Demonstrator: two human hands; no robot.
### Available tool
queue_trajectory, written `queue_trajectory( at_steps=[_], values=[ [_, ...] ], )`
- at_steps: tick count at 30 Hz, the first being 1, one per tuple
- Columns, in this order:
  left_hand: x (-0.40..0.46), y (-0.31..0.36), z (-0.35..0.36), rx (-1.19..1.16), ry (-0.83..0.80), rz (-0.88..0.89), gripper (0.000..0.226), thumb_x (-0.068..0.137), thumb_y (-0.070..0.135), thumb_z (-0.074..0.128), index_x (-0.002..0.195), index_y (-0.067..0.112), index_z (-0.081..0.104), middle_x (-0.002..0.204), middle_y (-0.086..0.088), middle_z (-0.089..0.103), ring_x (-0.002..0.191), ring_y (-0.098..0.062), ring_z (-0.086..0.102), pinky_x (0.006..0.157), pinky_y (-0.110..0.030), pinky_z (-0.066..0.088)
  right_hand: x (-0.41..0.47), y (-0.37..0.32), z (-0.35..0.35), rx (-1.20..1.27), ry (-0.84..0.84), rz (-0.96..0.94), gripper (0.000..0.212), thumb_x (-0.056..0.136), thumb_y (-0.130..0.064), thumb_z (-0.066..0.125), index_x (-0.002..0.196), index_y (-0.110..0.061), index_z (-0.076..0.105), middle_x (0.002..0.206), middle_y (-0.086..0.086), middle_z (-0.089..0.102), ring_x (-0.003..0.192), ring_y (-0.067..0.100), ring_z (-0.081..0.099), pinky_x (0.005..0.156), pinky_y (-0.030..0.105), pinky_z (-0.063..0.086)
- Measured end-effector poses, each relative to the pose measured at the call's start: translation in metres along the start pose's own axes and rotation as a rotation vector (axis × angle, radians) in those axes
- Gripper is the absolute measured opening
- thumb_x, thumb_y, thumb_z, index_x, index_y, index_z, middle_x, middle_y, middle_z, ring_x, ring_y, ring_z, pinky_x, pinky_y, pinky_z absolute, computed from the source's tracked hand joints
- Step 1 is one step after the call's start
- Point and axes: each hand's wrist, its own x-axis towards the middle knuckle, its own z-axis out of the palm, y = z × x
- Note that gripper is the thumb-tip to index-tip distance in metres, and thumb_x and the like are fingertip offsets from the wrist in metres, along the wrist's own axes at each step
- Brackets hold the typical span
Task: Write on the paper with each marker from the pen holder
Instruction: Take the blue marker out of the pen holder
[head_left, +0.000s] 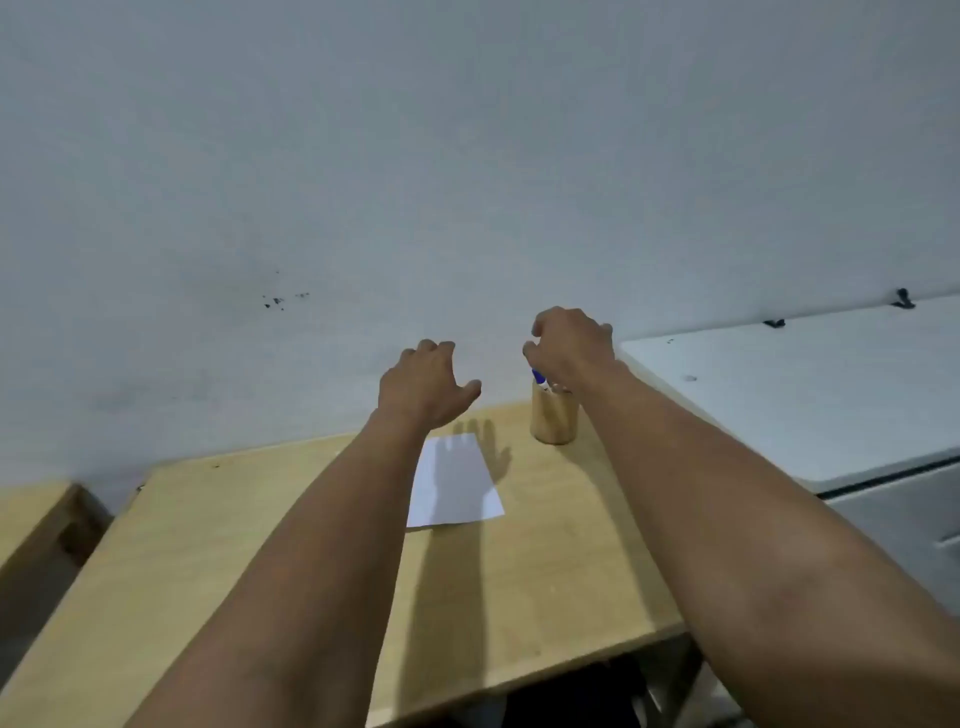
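A white sheet of paper (454, 480) lies on the wooden table (260, 545), partly shaded by my left hand. A round wooden pen holder (554, 418) stands at the table's far edge, right of the paper. A blue marker (538, 377) sticks up from it. My right hand (569, 345) hovers right over the holder, its curled fingers down at the blue marker's top; the grip itself is hidden. My left hand (426, 387) floats above the far end of the paper, fingers apart and holding nothing.
A grey-white wall (467, 182) rises just behind the table. A white cabinet (805, 395) stands close on the right, level with the holder. Another wooden surface (31, 514) sits to the left across a gap.
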Motion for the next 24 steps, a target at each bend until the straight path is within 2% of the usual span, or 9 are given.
queue_trajectory(
  at_steps=[3,5,7,9,12,15,17,19,24],
  values=[
    [0.024,0.01,0.036,-0.085,-0.128,-0.016,0.082,0.085,0.056,0.062,0.155,0.02,0.036,0.152,-0.004,0.047,0.137,-0.027,0.047,0.098,-0.046,0.047,0.016,0.019,0.023,-0.134,-0.04,0.07,0.017,0.09,-0.034,0.065,0.098,-0.02,0.065,0.093,-0.001,0.067,0.102,0.03,0.064,0.101,0.05,0.034],
    [0.036,0.019,0.063,-0.156,-0.225,-0.024,0.09,0.084,0.057,0.066,0.158,0.021,0.03,0.157,-0.003,0.043,0.141,-0.025,0.045,0.103,-0.044,0.045,0.026,0.029,0.039,-0.185,-0.102,0.13,0.029,0.086,-0.042,0.069,0.078,-0.022,0.051,0.079,-0.004,0.058,0.092,0.029,0.062,0.105,0.055,0.032],
    [0.05,0.028,0.088,-0.243,-0.284,-0.037,0.099,0.082,0.056,0.071,0.161,0.022,0.024,0.161,-0.003,0.039,0.145,-0.025,0.042,0.107,-0.042,0.042,0.04,0.036,0.051,-0.163,-0.159,0.137,0.039,0.082,-0.047,0.072,0.071,-0.023,0.043,0.071,-0.005,0.055,0.081,0.027,0.061,0.103,0.054,0.034],
    [0.06,0.037,0.11,-0.347,-0.325,-0.055,0.107,0.079,0.052,0.077,0.163,0.021,0.019,0.162,-0.003,0.038,0.147,-0.024,0.04,0.107,-0.039,0.041,0.052,0.041,0.061,-0.136,-0.19,0.129,0.037,0.081,-0.045,0.074,0.071,-0.022,0.047,0.068,-0.005,0.055,0.075,0.026,0.062,0.101,0.051,0.037],
    [0.072,0.05,0.139,-0.583,-0.361,-0.103,0.111,0.075,0.042,0.084,0.163,0.021,0.019,0.161,-0.001,0.041,0.146,-0.023,0.041,0.102,-0.03,0.04,0.065,0.045,0.072,-0.108,-0.181,0.116,0.017,0.086,-0.035,0.071,0.083,-0.021,0.063,0.073,-0.004,0.061,0.078,0.027,0.065,0.104,0.05,0.039],
    [0.08,0.058,0.163,-0.77,-0.339,-0.122,0.086,0.072,0.035,0.086,0.147,0.028,0.044,0.136,0.006,0.063,0.128,-0.02,0.058,0.088,-0.024,0.046,0.072,0.047,0.076,-0.084,-0.194,0.127,0.019,0.086,-0.036,0.069,0.097,-0.02,0.069,0.086,-0.002,0.07,0.083,0.027,0.066,0.103,0.05,0.038],
    [0.081,0.06,0.173,-0.813,-0.307,-0.119,0.069,0.07,0.033,0.087,0.131,0.026,0.054,0.119,0.009,0.069,0.113,-0.018,0.065,0.086,-0.029,0.053,0.074,0.048,0.078,-0.066,-0.197,0.131,0.021,0.085,-0.036,0.069,0.097,-0.019,0.07,0.086,-0.002,0.072,0.084,0.025,0.069,0.099,0.049,0.037],
    [0.079,0.061,0.176,-0.847,-0.294,-0.13,0.067,0.069,0.035,0.089,0.126,0.025,0.056,0.115,0.01,0.069,0.106,-0.015,0.066,0.088,-0.033,0.056,0.073,0.049,0.079,-0.061,-0.189,0.134,0.02,0.084,-0.034,0.069,0.097,-0.019,0.069,0.084,-0.002,0.07,0.086,0.026,0.069,0.097,0.048,0.038],
    [0.077,0.062,0.172,-0.859,-0.289,-0.147,0.07,0.069,0.032,0.09,0.13,0.024,0.054,0.111,0.01,0.068,0.107,-0.019,0.068,0.088,-0.038,0.058,0.068,0.053,0.067,-0.041,-0.162,0.142,0.016,0.081,-0.029,0.07,0.087,-0.016,0.065,0.074,-0.002,0.061,0.079,0.027,0.063,0.095,0.044,0.04]
  ],
)
